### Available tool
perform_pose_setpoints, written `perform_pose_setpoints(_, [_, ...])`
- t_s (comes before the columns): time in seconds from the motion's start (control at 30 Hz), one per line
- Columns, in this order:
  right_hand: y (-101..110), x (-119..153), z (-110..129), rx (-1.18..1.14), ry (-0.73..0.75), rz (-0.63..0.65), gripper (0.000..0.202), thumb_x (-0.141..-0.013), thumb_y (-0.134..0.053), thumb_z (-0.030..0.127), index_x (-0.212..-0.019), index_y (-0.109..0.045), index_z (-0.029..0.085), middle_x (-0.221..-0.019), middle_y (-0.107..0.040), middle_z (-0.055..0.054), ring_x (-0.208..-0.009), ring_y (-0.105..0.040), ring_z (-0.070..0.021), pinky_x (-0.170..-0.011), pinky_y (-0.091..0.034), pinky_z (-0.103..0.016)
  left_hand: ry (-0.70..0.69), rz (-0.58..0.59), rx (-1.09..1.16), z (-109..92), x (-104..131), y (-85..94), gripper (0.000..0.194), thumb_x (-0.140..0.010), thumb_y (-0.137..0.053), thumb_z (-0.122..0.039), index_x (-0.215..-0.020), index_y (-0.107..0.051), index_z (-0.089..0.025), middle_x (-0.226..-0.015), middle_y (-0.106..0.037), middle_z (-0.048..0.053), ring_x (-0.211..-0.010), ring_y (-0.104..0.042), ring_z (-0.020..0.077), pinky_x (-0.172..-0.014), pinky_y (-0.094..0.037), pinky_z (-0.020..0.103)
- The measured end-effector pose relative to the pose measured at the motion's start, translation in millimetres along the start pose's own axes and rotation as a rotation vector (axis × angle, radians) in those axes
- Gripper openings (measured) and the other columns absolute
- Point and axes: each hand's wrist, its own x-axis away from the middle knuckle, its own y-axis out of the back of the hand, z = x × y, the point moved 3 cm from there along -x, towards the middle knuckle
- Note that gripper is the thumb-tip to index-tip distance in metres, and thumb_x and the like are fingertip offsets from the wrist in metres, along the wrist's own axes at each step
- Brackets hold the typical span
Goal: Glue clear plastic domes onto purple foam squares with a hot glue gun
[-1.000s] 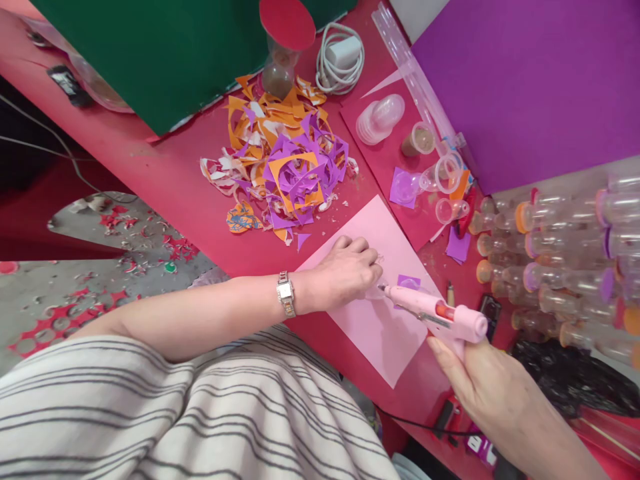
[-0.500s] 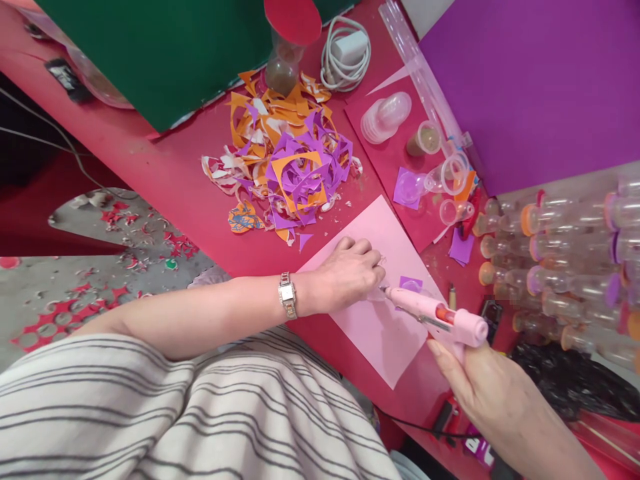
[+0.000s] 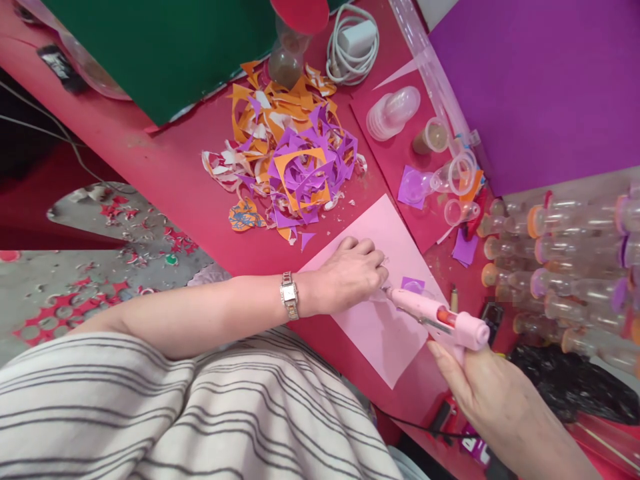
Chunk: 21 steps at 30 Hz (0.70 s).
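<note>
My right hand (image 3: 480, 380) is wrapped round the handle of a pink glue gun (image 3: 425, 312), whose nozzle points left at my left hand. My left hand (image 3: 353, 275), with a watch (image 3: 289, 293) on its wrist, is curled over a clear plastic piece (image 3: 379, 293) that is mostly hidden by the fingers. The nozzle tip is at these fingertips. Below both lies a pink sheet (image 3: 387, 353). A purple paper square (image 3: 413, 287) lies on it, just behind the gun's front, with a clear piece over part of it.
Orange and purple paper scraps (image 3: 300, 147) are heaped on the red table (image 3: 175, 180). Clear cups (image 3: 393, 115) and a coiled white cable (image 3: 353, 43) stand farther back. Several clear bottle-like pieces (image 3: 575, 247) are stacked at the right, above a black bag (image 3: 570, 383).
The view has shifted slightly, so the objects at the back appear a little higher and farther right. Both hands and the glue gun keep nearly the same pose.
</note>
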Motion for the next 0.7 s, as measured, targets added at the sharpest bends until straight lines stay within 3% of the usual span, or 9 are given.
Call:
perform_pose_setpoints(0.17, [-4.5, 3.1, -4.2, -0.027, -0.038, -0.006, 0.047, -0.099, -0.032, 0.046, -0.074, -0.061, 0.019, -0.045, -0.046, -0.003, -0.038, -0.047, -0.0188, -0.040, -0.030, -0.032, -0.006, -0.011, 0.015, 0.1, -0.1, -0.3, 0.009, -0.088, -0.065, -0.021, -0.093, -0.067, -0.013, -0.099, -0.066, 0.011, -0.098, -0.049, 0.0256, -0.079, -0.029, 0.039])
perform_pose_setpoints(0.37, [-4.6, 1.0, 1.2, -0.067, -0.026, -0.116, 0.047, -0.098, -0.030, 0.051, -0.071, -0.056, 0.022, -0.042, -0.045, 0.000, -0.030, -0.039, -0.0163, -0.038, -0.027, -0.032, 0.002, 0.031, 0.055, 1.3, -5.4, -5.8, 0.033, -0.080, -0.076, -0.034, -0.104, -0.066, -0.014, -0.109, -0.064, 0.011, -0.104, -0.048, 0.0280, -0.080, -0.030, 0.039])
perform_pose_setpoints(0.53, [-7.8, 5.7, -0.4, -0.181, -0.157, -0.134, 0.038, -0.094, -0.038, 0.051, -0.078, -0.060, 0.024, -0.050, -0.057, -0.004, -0.040, -0.053, -0.0217, -0.039, -0.032, -0.032, 0.002, 0.041, 0.040, 1.4, -6.9, -3.1, 0.025, -0.083, -0.071, -0.036, -0.097, -0.067, -0.015, -0.107, -0.064, 0.011, -0.103, -0.048, 0.0276, -0.082, -0.031, 0.039])
perform_pose_setpoints(0.7, [-1.0, 3.5, -1.9, -0.296, -0.223, -0.136, 0.032, -0.090, -0.046, 0.051, -0.086, -0.064, 0.025, -0.057, -0.064, -0.006, -0.050, -0.063, -0.0259, -0.042, -0.038, -0.032, -0.011, 0.081, 0.000, 0.5, -5.0, 1.1, 0.033, -0.082, -0.073, -0.035, -0.105, -0.066, -0.013, -0.111, -0.063, 0.011, -0.104, -0.048, 0.0282, -0.084, -0.031, 0.039])
